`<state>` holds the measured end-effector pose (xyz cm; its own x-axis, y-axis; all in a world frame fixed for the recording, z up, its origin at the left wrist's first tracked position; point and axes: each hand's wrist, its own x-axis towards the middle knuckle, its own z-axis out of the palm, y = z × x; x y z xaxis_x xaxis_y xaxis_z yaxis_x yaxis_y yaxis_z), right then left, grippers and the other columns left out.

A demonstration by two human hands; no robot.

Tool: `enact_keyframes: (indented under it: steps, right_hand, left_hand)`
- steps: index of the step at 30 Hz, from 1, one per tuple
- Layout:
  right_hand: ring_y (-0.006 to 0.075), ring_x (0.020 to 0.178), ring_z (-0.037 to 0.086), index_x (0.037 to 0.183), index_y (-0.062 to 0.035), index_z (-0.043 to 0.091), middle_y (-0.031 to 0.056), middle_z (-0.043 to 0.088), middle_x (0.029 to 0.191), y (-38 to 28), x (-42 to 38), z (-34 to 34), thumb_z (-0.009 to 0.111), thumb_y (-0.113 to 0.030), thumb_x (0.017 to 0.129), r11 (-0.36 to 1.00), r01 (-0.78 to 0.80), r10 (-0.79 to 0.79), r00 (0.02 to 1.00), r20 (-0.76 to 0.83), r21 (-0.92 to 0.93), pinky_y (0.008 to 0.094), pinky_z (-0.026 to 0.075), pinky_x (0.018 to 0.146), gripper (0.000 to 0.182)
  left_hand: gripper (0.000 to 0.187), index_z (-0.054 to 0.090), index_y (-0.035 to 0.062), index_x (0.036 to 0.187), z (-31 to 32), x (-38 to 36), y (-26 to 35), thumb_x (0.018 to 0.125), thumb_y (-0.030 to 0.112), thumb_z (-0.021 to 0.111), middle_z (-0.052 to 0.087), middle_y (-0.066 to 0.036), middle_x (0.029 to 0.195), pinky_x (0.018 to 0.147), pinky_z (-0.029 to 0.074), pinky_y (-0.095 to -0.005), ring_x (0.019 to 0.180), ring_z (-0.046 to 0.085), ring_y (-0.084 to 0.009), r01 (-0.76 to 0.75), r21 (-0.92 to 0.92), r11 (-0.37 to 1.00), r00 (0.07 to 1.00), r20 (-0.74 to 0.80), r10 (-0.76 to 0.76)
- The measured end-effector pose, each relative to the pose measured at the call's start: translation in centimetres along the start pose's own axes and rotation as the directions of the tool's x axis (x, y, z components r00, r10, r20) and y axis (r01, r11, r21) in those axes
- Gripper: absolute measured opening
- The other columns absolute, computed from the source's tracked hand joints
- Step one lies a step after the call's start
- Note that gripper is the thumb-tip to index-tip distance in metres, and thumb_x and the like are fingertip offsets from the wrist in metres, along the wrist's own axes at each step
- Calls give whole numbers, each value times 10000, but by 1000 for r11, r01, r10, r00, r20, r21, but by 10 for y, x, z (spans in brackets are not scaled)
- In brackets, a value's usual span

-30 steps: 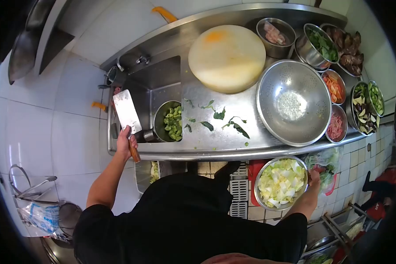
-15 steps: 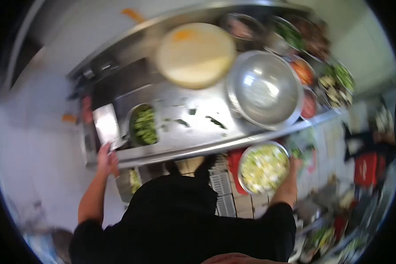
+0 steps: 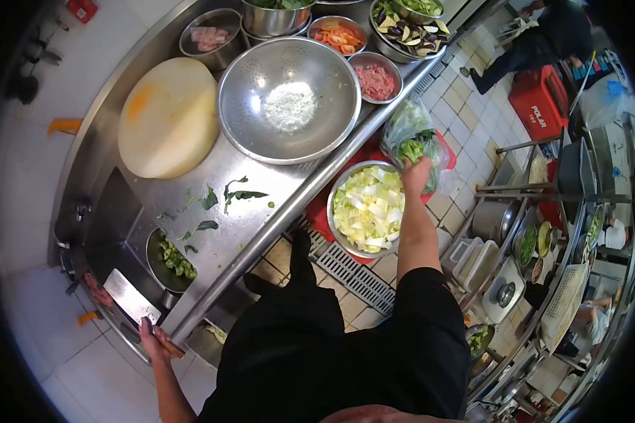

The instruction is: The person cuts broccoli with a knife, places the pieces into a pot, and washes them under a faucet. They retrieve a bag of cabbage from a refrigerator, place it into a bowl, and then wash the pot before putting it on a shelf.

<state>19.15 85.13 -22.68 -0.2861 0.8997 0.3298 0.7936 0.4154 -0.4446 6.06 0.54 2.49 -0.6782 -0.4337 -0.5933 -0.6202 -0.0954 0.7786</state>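
My left hand (image 3: 154,340) is closed round the wooden handle of a cleaver (image 3: 130,296), its broad blade held near the sink end of the steel counter. Beside the blade, a pot (image 3: 153,248) holds chopped green vegetable pieces. My right hand (image 3: 417,174) reaches down past the counter's front, its fingers closed on a green broccoli head (image 3: 410,150). Clear plastic bags (image 3: 410,121) lie just beyond that hand. Close to my right wrist stands a metal bowl (image 3: 333,224) heaped with cut pale cabbage.
A round cutting board (image 3: 168,120) and a large colander (image 3: 240,106) sit on the counter (image 3: 222,233), with leaf scraps nearby. Bowls of sliced carrot (image 3: 337,34), raw meat (image 3: 375,81) and eggplant (image 3: 406,32) line the far end. A person (image 3: 543,42) stands beyond a red crate (image 3: 538,106).
The view has swung to the right and become sharper. The cleaver remains in my left hand. My right hand now shows beyond the cabbage bowl's far side, at the broccoli and bags.
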Motion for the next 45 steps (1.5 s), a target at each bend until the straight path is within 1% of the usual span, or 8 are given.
enact_keyframes:
  steps: [2,3,4,7,17,23,30,45]
  right_hand:
    - [372,801,639,1101,-6,532,183,645,887,4,14,7,715,-413,890,993,109,-112,990,-91,-36,474,512,762,495]
    - [312,725,632,1099,-28,533,145,629,806,11,31,17,649,-467,924,805,-452,435,890,135,385,447,507,701,487]
    - [253,650,626,1097,-50,533,107,612,724,9,41,17,583,-520,958,198,-821,684,507,525,536,421,502,640,493]
    - [164,558,564,1100,-89,531,56,555,635,12,45,-2,426,-581,1008,-337,-708,618,331,713,621,351,446,554,511]
    - [165,645,495,1181,-91,513,84,618,902,-130,-75,-150,327,-394,1084,-241,-775,-8,603,797,584,324,434,650,369]
    - [146,599,467,1200,-48,506,97,609,854,-320,-189,-202,311,-337,1091,55,-989,-350,113,930,141,267,407,574,366]
    - [131,498,381,1094,-83,494,82,575,773,-482,-328,-165,317,-357,1075,485,-874,-338,-179,924,8,319,352,514,326]
    - [129,484,368,1018,-117,470,55,557,733,-583,-497,-167,256,-340,1066,617,-781,-248,-310,918,-97,315,356,521,314]
  left_hand:
    - [296,466,204,1019,5,1,4,966,460,604,445,13,567,379,389,-275,409,425,-111,4,0,1000,999,33,-4]
    - [301,467,206,1027,6,1,4,965,467,603,447,15,569,383,388,-272,411,423,-108,4,-8,1000,998,60,-4]
    - [301,467,206,1027,6,3,3,965,467,603,447,15,569,383,388,-272,411,423,-108,5,-10,1000,998,64,-5]
    - [299,469,212,1039,9,10,0,966,471,599,445,19,571,386,376,-267,413,419,-103,32,-16,999,995,96,-30]
    - [203,523,135,934,25,2,-26,982,320,591,488,-16,577,318,375,-255,391,468,-112,-129,135,982,991,48,124]
    - [308,529,96,767,74,-22,-29,994,291,597,465,43,590,444,349,-253,507,433,-56,-389,255,885,864,433,256]
    - [174,614,39,920,51,-45,5,963,205,583,643,-215,787,619,493,-484,727,626,-437,-895,326,306,440,525,728]
    - [227,532,43,956,-72,3,16,1012,260,497,646,-235,783,629,475,-564,744,630,-464,-763,507,401,590,291,753]
